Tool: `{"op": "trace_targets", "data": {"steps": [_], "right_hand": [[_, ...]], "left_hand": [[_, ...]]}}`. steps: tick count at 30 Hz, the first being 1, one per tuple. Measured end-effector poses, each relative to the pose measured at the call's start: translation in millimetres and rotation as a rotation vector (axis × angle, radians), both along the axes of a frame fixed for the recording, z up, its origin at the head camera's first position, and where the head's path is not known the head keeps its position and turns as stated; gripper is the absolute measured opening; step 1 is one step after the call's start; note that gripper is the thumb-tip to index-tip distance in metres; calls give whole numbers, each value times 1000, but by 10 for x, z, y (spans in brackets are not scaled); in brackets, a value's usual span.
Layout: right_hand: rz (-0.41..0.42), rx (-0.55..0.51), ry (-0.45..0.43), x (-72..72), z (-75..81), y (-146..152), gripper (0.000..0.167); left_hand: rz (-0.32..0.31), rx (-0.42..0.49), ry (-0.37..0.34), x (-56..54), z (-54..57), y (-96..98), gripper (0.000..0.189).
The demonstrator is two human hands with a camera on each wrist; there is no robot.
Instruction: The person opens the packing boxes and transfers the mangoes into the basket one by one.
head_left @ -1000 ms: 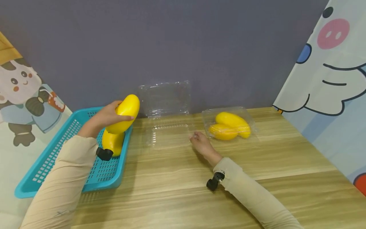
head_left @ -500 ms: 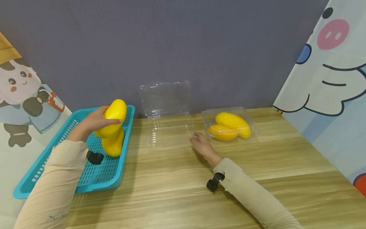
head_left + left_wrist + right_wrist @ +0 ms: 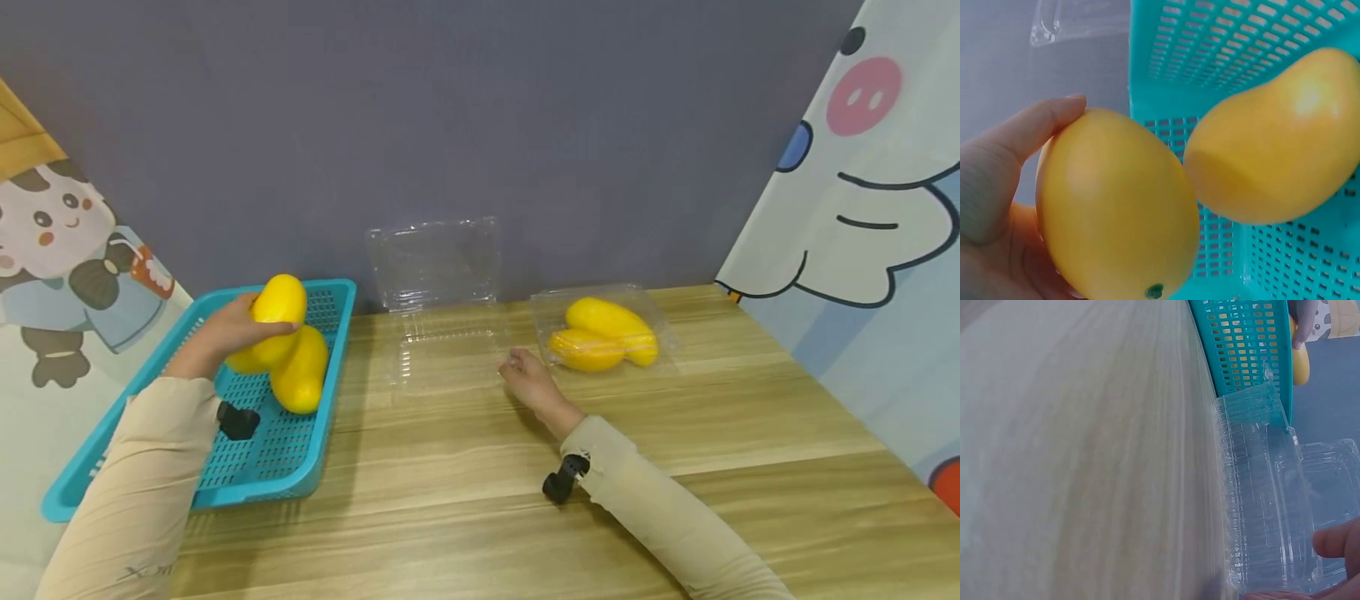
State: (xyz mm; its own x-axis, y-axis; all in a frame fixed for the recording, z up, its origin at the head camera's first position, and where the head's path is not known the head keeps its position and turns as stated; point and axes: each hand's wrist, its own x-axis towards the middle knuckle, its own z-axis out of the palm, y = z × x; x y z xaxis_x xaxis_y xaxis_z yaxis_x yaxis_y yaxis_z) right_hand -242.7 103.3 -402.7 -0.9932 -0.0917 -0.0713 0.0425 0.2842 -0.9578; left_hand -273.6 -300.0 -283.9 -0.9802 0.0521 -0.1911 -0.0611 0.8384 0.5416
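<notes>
Curls the left grip (image 3: 227,327) round a yellow mango (image 3: 281,302) and holds it tilted over a teal basket (image 3: 324,433) by the left edge of the table (image 3: 480,467), close beside a second mango (image 3: 300,385) lying near the basket's right wall. Sets the thumb (image 3: 1035,125) on one side of the held mango and fingers (image 3: 1032,256) behind, as seen from the left wrist, with a green stem spot (image 3: 1155,291) at one end; cannot tell touch from gap between the two. Pinches with the right grip (image 3: 534,383) the near right corner of an open clear container (image 3: 450,358), set by the table's back edge between the basket and a second clear container (image 3: 551,315), with base flat and lid (image 3: 435,265) standing up before a grey wall (image 3: 450,108). Has that second one just past the right grip, toward the table's back right corner, with more yellow mangoes (image 3: 607,317) inside. Wears beige sleeves (image 3: 157,467) and a small black device (image 3: 238,421) at each wrist. Faces the grey wall, with cartoon-printed curtains (image 3: 870,208) to left and right
</notes>
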Motion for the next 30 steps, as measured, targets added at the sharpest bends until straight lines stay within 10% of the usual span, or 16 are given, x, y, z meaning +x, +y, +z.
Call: {"op": "trace_targets", "data": {"steps": [30], "right_hand": [[-11,10,0,6,24,-29,54]], "left_hand": [[84,-49,-73,24,-194,-466,102]]}}
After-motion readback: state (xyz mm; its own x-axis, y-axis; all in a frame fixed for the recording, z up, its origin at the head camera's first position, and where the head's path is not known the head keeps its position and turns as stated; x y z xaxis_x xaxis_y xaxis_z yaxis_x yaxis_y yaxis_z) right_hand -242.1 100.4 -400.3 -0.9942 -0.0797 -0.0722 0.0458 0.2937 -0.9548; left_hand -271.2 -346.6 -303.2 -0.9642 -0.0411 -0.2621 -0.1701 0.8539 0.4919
